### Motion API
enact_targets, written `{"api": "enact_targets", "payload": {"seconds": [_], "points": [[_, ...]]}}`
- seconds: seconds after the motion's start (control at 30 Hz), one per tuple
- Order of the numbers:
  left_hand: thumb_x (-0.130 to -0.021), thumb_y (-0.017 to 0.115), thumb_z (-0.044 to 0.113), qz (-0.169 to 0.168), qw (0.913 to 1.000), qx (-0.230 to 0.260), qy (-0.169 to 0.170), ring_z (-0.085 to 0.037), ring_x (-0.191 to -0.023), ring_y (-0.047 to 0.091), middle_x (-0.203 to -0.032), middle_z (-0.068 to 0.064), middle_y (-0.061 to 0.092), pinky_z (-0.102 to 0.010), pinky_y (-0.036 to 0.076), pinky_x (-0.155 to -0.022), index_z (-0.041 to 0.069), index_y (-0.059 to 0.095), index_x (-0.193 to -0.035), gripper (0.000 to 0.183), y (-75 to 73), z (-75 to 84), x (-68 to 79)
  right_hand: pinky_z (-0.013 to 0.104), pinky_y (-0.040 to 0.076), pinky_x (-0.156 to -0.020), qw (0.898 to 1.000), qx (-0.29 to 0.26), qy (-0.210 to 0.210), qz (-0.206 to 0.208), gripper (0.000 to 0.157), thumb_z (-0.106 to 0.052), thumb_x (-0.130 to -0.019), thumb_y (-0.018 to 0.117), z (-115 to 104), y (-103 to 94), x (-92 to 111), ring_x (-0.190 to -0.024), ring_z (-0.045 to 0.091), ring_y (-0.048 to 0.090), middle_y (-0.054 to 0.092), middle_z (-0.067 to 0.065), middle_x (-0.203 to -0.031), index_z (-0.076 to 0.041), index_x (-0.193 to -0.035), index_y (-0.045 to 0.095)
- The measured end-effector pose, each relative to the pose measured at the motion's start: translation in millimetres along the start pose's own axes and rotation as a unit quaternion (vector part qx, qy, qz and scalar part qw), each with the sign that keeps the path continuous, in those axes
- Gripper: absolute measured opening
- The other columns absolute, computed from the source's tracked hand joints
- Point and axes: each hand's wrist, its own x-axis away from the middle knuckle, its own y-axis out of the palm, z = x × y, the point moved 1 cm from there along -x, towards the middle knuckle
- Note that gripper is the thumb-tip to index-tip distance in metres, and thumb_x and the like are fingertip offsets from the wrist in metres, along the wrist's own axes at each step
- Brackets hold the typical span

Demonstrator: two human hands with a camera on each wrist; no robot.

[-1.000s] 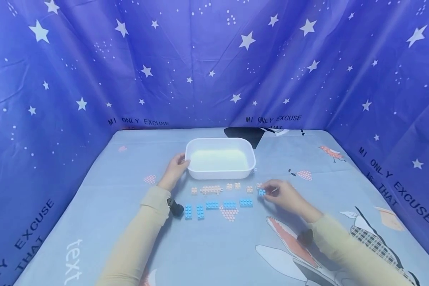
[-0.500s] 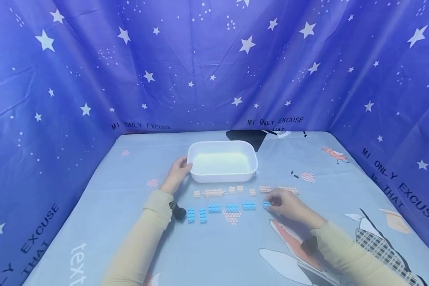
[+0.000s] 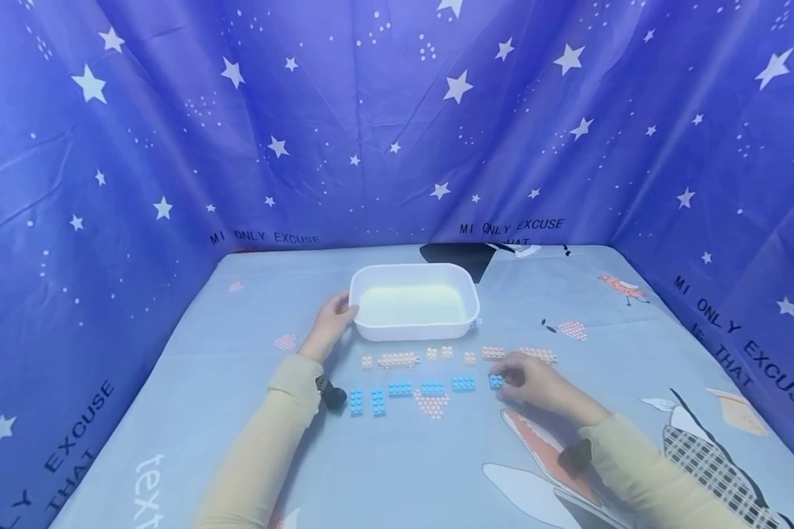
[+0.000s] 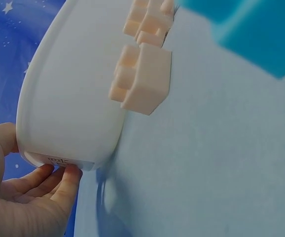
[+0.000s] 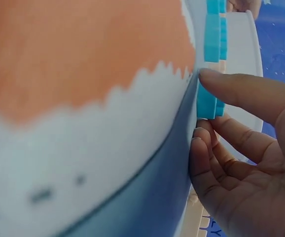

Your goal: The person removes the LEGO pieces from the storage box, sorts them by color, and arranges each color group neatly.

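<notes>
My left hand [image 3: 333, 323] grips the left end of a white plastic tub [image 3: 416, 333]. In the left wrist view its thumb lies at the rim and the fingers press the outer end wall. My right hand [image 3: 535, 383] pinches a small blue building brick [image 3: 496, 381] at the right end of a row of blue bricks. The right wrist view shows the thumb and a finger on opposite sides of that blue brick [image 5: 207, 102], down at the cloth. Left of it lies a longer blue brick [image 3: 463, 383], apart from it.
Peach bricks [image 3: 399, 359] form a row between the tub and the blue row. Two blue bricks [image 3: 356, 402] stand lengthwise near my left wrist. A printed cloth [image 3: 192, 411] covers the table; a blue starry curtain [image 3: 397, 110] encloses its back and sides.
My right hand has brought the small blue brick nearer to me, from beside the peach row to the end of the blue row. The left hand keeps its hold on the tub.
</notes>
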Motion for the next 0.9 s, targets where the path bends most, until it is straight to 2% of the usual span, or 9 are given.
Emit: {"api": "enact_targets", "payload": {"seconds": [0.17, 0.33, 0.5, 0.7, 0.8, 0.9], "points": [[-0.099, 0.053, 0.025, 0.004, 1.0, -0.001, 0.007, -0.034, -0.139, 0.038, -0.153, -0.015, 0.037, -0.05, 0.032, -0.117, 0.009, 0.035, -0.149, 0.055, -0.9, -1.1, -0.6, 0.039, 0.054, -0.085, 1.0, -0.02, -0.013, -0.006, 0.034, -0.018, -0.079, 0.077, 2.3, -0.3, -0.2, -0.096, 0.021, 0.059, 0.065, 0.003, -0.103, -0.008, -0.111, 0.068], [-0.099, 0.052, 0.025, 0.005, 0.9999, -0.007, 0.01, -0.036, -0.139, 0.038, -0.152, -0.016, 0.037, -0.051, 0.034, -0.115, 0.008, 0.035, -0.148, 0.054, 2.2, -3.9, 0.0, 0.04, 0.054, -0.088, 0.999, -0.04, -0.016, -0.003, 0.037, -0.023, -0.08, 0.077, 5.8, -0.5, 2.5, -0.1, 0.024, 0.06, 0.066, 0.005, -0.107, -0.007, -0.112, 0.068], [-0.1, 0.051, 0.024, 0.008, 0.9998, 0.0, 0.018, -0.036, -0.139, 0.038, -0.153, -0.016, 0.037, -0.051, 0.033, -0.116, 0.007, 0.036, -0.148, 0.053, 3.9, -8.8, 4.1, 0.035, 0.053, -0.086, 0.998, -0.055, -0.018, -0.01, 0.037, -0.025, -0.082, 0.076, 7.8, 1.3, 4.1, -0.097, 0.021, 0.059, 0.067, 0.005, -0.106, -0.006, -0.112, 0.068], [-0.1, 0.051, 0.028, 0.006, 0.9995, -0.013, 0.03, -0.036, -0.139, 0.039, -0.153, -0.016, 0.037, -0.053, 0.031, -0.116, 0.008, 0.036, -0.148, 0.054, 4.7, -10.4, 6.6, 0.026, 0.052, -0.081, 0.999, -0.05, -0.015, -0.01, 0.036, -0.029, -0.084, 0.074, 12.8, 2.4, 2.7, -0.092, 0.013, 0.058, 0.067, 0.0, -0.103, -0.008, -0.113, 0.069], [-0.101, 0.047, 0.035, 0.002, 0.9985, -0.042, 0.034, -0.036, -0.138, 0.039, -0.153, -0.016, 0.038, -0.053, 0.034, -0.115, 0.007, 0.036, -0.148, 0.056, 5.6, -9.1, 6.9, 0.033, 0.053, -0.086, 0.999, -0.035, -0.005, 0.001, 0.035, -0.031, -0.085, 0.073, 11.5, 0.1, 2.2, -0.095, 0.015, 0.061, 0.069, -0.001, -0.102, -0.01, -0.112, 0.07], [-0.103, 0.041, 0.039, -0.001, 0.9948, -0.091, 0.047, -0.037, -0.137, 0.04, -0.153, -0.018, 0.038, -0.052, 0.036, -0.114, 0.006, 0.035, -0.149, 0.057, 7.6, -6.4, 8.0, 0.045, 0.053, -0.092, 0.999, -0.024, 0.015, 0.017, 0.031, -0.032, -0.087, 0.071, 7.3, -5.3, 1.5, -0.101, 0.022, 0.064, 0.071, -0.001, -0.103, -0.011, -0.11, 0.071]]}}
